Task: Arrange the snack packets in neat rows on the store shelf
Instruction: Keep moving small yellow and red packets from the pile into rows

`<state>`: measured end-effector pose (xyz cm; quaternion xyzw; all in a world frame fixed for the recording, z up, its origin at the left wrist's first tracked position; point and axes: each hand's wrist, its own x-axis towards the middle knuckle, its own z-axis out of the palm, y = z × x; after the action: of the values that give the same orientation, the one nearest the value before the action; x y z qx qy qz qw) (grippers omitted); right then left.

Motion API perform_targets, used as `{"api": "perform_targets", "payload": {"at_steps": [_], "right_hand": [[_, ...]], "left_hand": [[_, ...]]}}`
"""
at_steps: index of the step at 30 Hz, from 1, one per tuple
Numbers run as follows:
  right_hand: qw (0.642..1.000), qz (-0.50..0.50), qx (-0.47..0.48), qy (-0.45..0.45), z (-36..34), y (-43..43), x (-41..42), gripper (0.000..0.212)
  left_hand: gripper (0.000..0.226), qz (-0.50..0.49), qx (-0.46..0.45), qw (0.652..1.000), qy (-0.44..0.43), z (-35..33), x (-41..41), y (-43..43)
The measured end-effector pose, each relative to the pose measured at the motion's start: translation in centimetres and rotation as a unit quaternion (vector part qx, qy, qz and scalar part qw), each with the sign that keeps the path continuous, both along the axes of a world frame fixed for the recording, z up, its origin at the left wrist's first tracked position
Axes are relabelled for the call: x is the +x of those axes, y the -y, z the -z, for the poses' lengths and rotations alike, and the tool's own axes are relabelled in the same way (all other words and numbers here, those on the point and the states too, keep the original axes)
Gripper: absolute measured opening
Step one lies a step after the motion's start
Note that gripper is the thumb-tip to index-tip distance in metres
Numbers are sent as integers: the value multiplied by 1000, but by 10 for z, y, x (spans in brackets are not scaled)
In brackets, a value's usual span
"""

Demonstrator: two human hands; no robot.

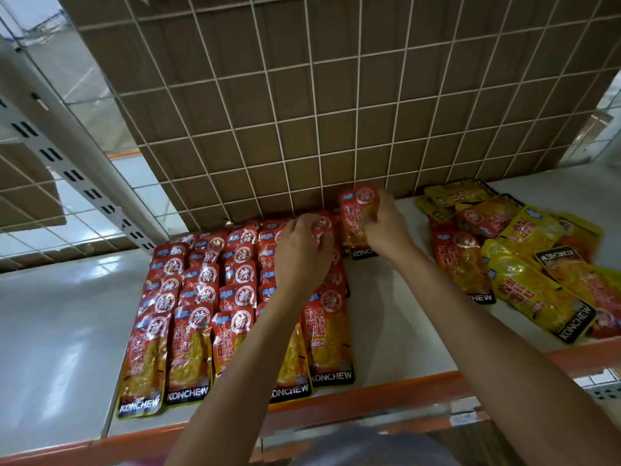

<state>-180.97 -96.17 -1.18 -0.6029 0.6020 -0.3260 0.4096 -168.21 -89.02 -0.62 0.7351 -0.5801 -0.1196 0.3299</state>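
At the back of the white store shelf [386,314], close against the wire grid [302,112]: standing one red packet [354,211] on end with the right hand [386,230], fingers [382,200] and thumb curled round its upper part. Steadying the rightmost of the overlapped rows [201,297] of matching red packets with the left hand [302,260], fingers bent down onto the rearmost ones; cannot tell whether pinching one or only pressing. Well apart to the right, waiting in a loose pile [524,250]: yellow and red packets, crossed, some upside down. Judged light, flat and limp: glossy film pouches with clear windows, slick one on another, likely to slide or fan out if nudged. Best taken by a sealed edge or across the width, laid flat, not squeezed over the soft contents. Behind the grid, plain brown cardboard [235,45]; along the shelf front, an orange rail [369,395].
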Motion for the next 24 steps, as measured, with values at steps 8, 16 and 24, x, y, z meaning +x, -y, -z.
{"api": "perform_targets", "payload": {"at_steps": [8, 16, 24], "right_hand": [[978, -20, -56, -202, 17, -5, 11, 58], [951, -10, -74, -300, 32, -6, 21, 50], [945, -10, -94, -314, 31, -12, 20, 45]], "left_hand": [[36, 23, -13, 999, 25, 8, -3, -7], [37, 21, -26, 999, 23, 8, -5, -8], [36, 27, -18, 999, 33, 9, -13, -8]]}}
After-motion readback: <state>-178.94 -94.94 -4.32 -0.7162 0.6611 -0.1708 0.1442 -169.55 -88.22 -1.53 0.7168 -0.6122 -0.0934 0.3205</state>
